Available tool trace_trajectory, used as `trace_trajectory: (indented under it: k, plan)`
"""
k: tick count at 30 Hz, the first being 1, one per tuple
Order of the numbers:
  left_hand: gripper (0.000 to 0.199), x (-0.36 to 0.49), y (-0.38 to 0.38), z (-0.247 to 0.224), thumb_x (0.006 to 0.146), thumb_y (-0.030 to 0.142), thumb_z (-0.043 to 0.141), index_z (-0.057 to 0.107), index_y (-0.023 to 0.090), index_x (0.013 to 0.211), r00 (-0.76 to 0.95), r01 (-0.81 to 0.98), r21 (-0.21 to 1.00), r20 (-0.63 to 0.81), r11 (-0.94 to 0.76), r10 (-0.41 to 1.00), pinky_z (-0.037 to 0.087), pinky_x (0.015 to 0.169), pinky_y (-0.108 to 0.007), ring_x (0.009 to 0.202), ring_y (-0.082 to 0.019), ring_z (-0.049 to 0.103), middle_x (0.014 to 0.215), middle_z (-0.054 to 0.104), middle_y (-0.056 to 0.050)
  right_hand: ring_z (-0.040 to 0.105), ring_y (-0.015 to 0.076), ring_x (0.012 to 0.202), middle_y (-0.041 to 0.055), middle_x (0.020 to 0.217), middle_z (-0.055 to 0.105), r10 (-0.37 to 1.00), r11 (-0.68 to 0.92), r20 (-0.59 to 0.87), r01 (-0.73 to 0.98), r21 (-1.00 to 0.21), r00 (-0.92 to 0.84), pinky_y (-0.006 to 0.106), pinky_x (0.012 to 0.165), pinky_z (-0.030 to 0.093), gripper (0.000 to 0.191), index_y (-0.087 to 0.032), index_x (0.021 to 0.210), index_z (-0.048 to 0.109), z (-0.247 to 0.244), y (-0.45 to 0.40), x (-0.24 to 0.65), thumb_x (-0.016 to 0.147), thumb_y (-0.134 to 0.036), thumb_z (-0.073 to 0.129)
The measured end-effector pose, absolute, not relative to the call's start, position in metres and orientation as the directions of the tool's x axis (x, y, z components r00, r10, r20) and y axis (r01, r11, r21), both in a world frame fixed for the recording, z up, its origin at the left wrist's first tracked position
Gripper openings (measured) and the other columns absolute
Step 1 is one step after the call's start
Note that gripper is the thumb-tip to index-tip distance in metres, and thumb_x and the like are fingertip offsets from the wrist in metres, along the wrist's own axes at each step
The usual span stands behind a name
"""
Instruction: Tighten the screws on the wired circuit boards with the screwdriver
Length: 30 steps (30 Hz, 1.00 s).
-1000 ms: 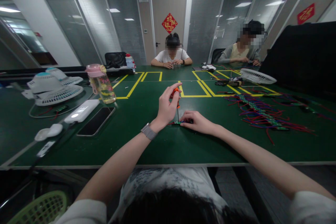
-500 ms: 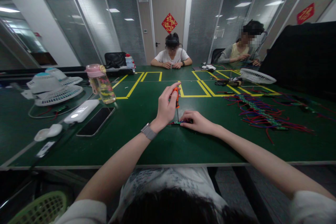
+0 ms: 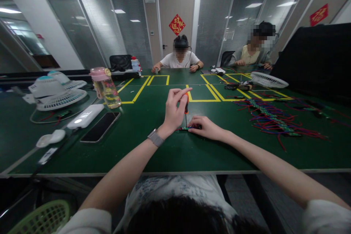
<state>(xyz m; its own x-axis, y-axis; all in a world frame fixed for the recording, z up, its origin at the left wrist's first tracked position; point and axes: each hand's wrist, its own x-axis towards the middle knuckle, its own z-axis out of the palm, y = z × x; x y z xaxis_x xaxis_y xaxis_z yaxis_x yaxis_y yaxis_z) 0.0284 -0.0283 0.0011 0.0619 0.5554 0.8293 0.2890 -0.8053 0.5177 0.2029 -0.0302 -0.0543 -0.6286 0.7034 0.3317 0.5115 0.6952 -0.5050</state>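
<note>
My left hand [image 3: 175, 108] is closed on the handle of an orange and black screwdriver [image 3: 187, 106], its index finger stretched over the top. The shaft stands nearly upright, and its tip meets a small green circuit board [image 3: 183, 129] on the table. My right hand [image 3: 201, 125] pinches the right end of that board, where thin wires show by the fingertips. The fingers hide part of the board and the wires.
Several wired circuit boards [image 3: 271, 117] lie in a row at the right. At the left are a phone [image 3: 100, 127], a white power bank [image 3: 85, 116], a pink-lidded bottle [image 3: 105, 87] and white fans [image 3: 57, 91]. Two people sit across the green table [image 3: 175, 157].
My left fingers have shifted slightly around the screwdriver handle, and the handle looks turned. My right hand and the board stay put. Across the table, one person's hands have moved apart.
</note>
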Motion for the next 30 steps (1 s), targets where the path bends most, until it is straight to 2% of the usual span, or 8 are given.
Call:
trace_trajectory:
  k: [4,10,15,17,21,24,27,30]
  plan:
    - [0.031,0.0286,-0.0262,-0.0006,0.097,0.024,0.041,0.058,0.023,0.123,0.093,0.195,0.553,0.812,-0.810,0.577,0.049,0.083,-0.029,0.094,-0.014,0.061,0.109,0.063,-0.006,0.057,0.0141,0.070,0.0048,0.083,0.061,0.697,0.699,0.335,0.500,-0.511,-0.634,0.026,0.065,0.046,0.017,-0.014,0.093,0.071,-0.0546,-0.0301,0.2031,0.087,-0.028,0.062]
    - [0.017,0.0301,-0.0288,0.0012,0.084,0.031,0.066,0.069,0.023,0.098,0.010,0.332,0.471,0.865,-0.818,0.502,0.048,0.076,-0.026,0.080,-0.013,0.055,0.088,0.054,-0.002,0.056,0.0138,0.068,0.0045,0.082,0.060,0.703,0.696,0.337,0.507,-0.509,-0.626,0.026,0.064,0.045,0.017,-0.015,0.093,0.071,-0.0558,-0.0298,0.2032,0.086,-0.028,0.062]
    - [0.031,0.0292,-0.0296,0.0005,0.097,0.026,0.040,0.063,0.024,0.118,0.085,0.242,0.514,0.834,-0.823,0.546,0.048,0.088,-0.029,0.100,-0.015,0.059,0.114,0.059,-0.007,0.056,0.0136,0.068,0.0041,0.081,0.059,0.706,0.691,0.334,0.504,-0.518,-0.625,0.025,0.063,0.045,0.018,-0.015,0.092,0.072,-0.0557,-0.0300,0.2029,0.086,-0.028,0.062]
    - [0.032,0.0296,-0.0294,-0.0007,0.098,0.026,0.039,0.058,0.023,0.123,0.091,0.174,0.552,0.816,-0.816,0.571,0.050,0.085,-0.029,0.098,-0.015,0.062,0.119,0.062,-0.007,0.056,0.0134,0.068,0.0041,0.081,0.059,0.706,0.690,0.334,0.500,-0.523,-0.625,0.025,0.063,0.045,0.018,-0.014,0.093,0.071,-0.0550,-0.0303,0.2027,0.086,-0.027,0.062]
    - [0.022,0.0306,-0.0305,-0.0008,0.089,0.026,0.058,0.065,0.020,0.110,0.011,0.231,0.515,0.847,-0.825,0.531,0.050,0.081,-0.028,0.088,-0.014,0.062,0.101,0.066,-0.005,0.057,0.0137,0.069,0.0045,0.082,0.060,0.704,0.691,0.330,0.499,-0.524,-0.629,0.026,0.064,0.046,0.017,-0.014,0.093,0.071,-0.0538,-0.0305,0.2023,0.086,-0.027,0.062]
    - [0.016,0.0297,-0.0309,0.0006,0.084,0.030,0.065,0.070,0.022,0.098,-0.015,0.336,0.469,0.870,-0.817,0.493,0.049,0.079,-0.028,0.083,-0.014,0.057,0.090,0.056,-0.003,0.056,0.0137,0.068,0.0043,0.081,0.059,0.704,0.692,0.334,0.501,-0.520,-0.626,0.026,0.064,0.045,0.017,-0.014,0.092,0.071,-0.0540,-0.0305,0.2021,0.086,-0.028,0.063]
    - [0.024,0.0279,-0.0288,0.0000,0.093,0.031,0.051,0.070,0.024,0.104,0.000,0.330,0.469,0.868,-0.819,0.497,0.048,0.089,-0.032,0.098,-0.016,0.057,0.104,0.054,-0.006,0.055,0.0131,0.066,0.0037,0.080,0.058,0.707,0.690,0.336,0.503,-0.521,-0.622,0.025,0.062,0.044,0.018,-0.014,0.092,0.072,-0.0543,-0.0306,0.2022,0.085,-0.028,0.063]
    - [0.034,0.0276,-0.0258,-0.0028,0.098,0.026,0.037,0.061,0.024,0.122,0.073,0.206,0.511,0.842,-0.834,0.534,0.046,0.097,-0.034,0.111,-0.018,0.057,0.122,0.058,-0.007,0.056,0.0134,0.067,0.0040,0.081,0.058,0.705,0.691,0.328,0.505,-0.517,-0.629,0.025,0.063,0.044,0.018,-0.013,0.093,0.071,-0.0539,-0.0307,0.2024,0.086,-0.028,0.062]
